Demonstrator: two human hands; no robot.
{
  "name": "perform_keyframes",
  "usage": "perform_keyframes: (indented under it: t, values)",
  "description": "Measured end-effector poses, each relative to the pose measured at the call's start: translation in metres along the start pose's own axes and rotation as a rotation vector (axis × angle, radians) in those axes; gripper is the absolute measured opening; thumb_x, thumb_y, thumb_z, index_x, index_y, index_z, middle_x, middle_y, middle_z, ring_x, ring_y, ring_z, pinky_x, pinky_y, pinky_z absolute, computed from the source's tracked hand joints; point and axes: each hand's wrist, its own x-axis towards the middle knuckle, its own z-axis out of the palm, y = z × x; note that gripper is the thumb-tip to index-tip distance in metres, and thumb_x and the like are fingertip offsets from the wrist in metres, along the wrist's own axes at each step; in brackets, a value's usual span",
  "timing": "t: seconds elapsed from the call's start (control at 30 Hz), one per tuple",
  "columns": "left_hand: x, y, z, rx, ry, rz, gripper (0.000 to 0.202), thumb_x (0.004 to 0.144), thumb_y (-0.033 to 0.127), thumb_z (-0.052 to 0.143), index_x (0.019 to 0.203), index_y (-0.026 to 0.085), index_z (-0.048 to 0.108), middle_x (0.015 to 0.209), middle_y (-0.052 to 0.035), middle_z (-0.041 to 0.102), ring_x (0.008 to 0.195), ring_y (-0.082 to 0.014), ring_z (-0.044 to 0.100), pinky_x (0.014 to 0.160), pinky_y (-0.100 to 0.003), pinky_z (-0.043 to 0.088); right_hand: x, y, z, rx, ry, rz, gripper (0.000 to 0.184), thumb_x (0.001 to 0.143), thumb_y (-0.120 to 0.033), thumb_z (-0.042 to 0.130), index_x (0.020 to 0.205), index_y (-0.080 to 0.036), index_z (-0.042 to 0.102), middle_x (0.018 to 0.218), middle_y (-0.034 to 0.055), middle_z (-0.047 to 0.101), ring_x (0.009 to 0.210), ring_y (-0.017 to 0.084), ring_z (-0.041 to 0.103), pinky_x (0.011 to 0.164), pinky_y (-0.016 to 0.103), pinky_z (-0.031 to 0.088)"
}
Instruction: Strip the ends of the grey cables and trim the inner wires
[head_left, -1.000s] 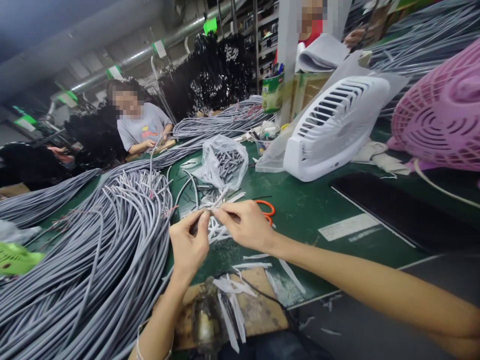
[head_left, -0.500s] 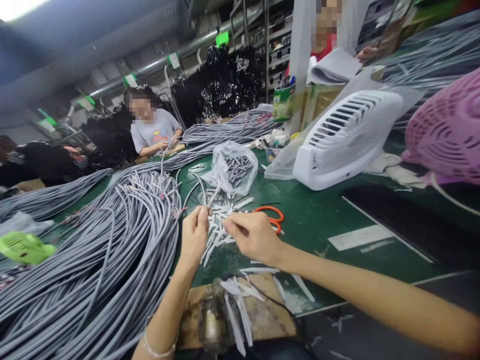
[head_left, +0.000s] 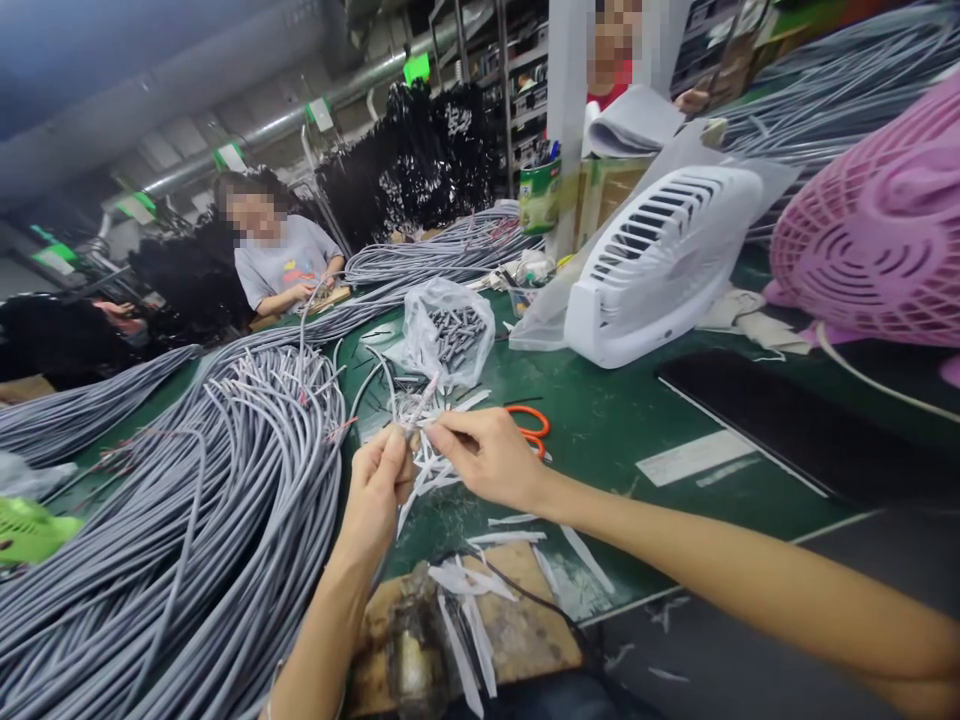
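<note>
My left hand (head_left: 382, 475) is closed, with thumb and forefinger pinched on a grey cable near its pale stripped end (head_left: 426, 398). Close by on the right, my right hand (head_left: 491, 455) has its thumb and fingers pinched together at the cable end; whatever is between its fingertips is too small to make out. White strips (head_left: 442, 475) lie loose on the green table beneath both hands. Beside the right hand, orange-handled scissors (head_left: 534, 425) are partly hidden. A clear plastic bag (head_left: 450, 330) of short grey pieces sits just beyond the hands.
A large bundle of grey cables (head_left: 247, 520) fills the left side. To the right stand a white fan (head_left: 660, 270) and a pink fan (head_left: 870, 220). A wooden board (head_left: 525, 620) with a small metal device (head_left: 416, 650) is in front. Co-workers sit across the table.
The view has shifted, so the surroundings appear farther left. My right hand has come in closer to the left hand, its fingertips now at the cable end.
</note>
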Motion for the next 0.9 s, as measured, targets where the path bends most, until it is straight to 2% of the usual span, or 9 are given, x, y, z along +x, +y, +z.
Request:
perform_keyframes:
  t: [0.2,0.37,0.5,0.63,0.7,0.83,0.9]
  values:
    - [-0.001,-0.001,0.001,0.014,-0.011,0.017,0.046,0.067,0.055,0.062,0.057,0.018,0.037,0.046,0.0115,0.015,0.038,-0.0025,0.009,0.035,-0.017,0.008,0.001,0.000,0.001,0.105,-0.030,0.018,0.036,0.085,-0.031,0.039,0.052,-0.017,0.039,0.047,-0.0050,0.034,0.043,0.006,0.030,0.045,0.020,0.023]
    - [-0.001,-0.006,0.002,0.139,0.002,0.081,0.045,0.071,0.056,0.058,0.058,0.019,0.037,0.046,0.0106,0.018,0.038,-0.0037,0.011,0.035,-0.018,0.010,0.001,0.002,0.003,0.210,-0.084,0.035,0.037,0.086,-0.032,0.038,0.053,-0.016,0.045,0.048,-0.0035,0.038,0.045,0.006,0.033,0.044,0.020,0.026]
    - [-0.003,-0.008,0.005,0.241,0.086,0.140,0.044,0.074,0.055,0.054,0.057,0.019,0.037,0.047,0.0091,0.021,0.041,-0.0053,0.015,0.037,-0.019,0.014,-0.004,0.000,0.004,0.027,0.067,-0.140,0.037,0.087,-0.027,0.040,0.051,-0.017,0.041,0.047,-0.0044,0.035,0.043,0.006,0.030,0.044,0.021,0.024]
    - [-0.006,-0.007,0.008,0.321,0.160,0.180,0.037,0.078,0.050,0.050,0.059,0.019,0.042,0.050,0.0073,0.026,0.043,-0.0070,0.020,0.040,-0.020,0.019,-0.006,-0.002,0.005,-0.061,0.142,-0.283,0.035,0.088,-0.022,0.041,0.054,-0.016,0.047,0.049,-0.0020,0.044,0.045,0.007,0.036,0.046,0.021,0.028]
    - [-0.006,-0.007,0.008,0.386,0.188,0.224,0.032,0.080,0.045,0.047,0.062,0.018,0.046,0.052,0.0056,0.032,0.045,-0.0079,0.026,0.042,-0.020,0.022,-0.004,-0.001,0.006,-0.024,0.120,-0.236,0.036,0.088,-0.024,0.040,0.054,-0.016,0.048,0.048,-0.0021,0.044,0.044,0.007,0.036,0.045,0.021,0.028]
    - [-0.005,-0.010,0.007,0.514,0.191,0.290,0.026,0.083,0.036,0.045,0.066,0.017,0.051,0.055,0.0032,0.043,0.050,-0.0096,0.034,0.046,-0.021,0.026,-0.001,-0.001,0.009,0.061,0.076,0.012,0.040,0.089,-0.029,0.038,0.052,-0.016,0.047,0.045,-0.0034,0.040,0.042,0.007,0.035,0.042,0.019,0.028]
    - [-0.004,-0.013,0.006,0.488,0.201,0.269,0.027,0.082,0.037,0.047,0.064,0.018,0.049,0.053,0.0038,0.041,0.049,-0.0096,0.034,0.045,-0.021,0.026,-0.002,-0.001,0.010,0.008,0.101,-0.032,0.040,0.089,-0.028,0.038,0.052,-0.016,0.046,0.045,-0.0035,0.040,0.042,0.007,0.034,0.042,0.019,0.027]
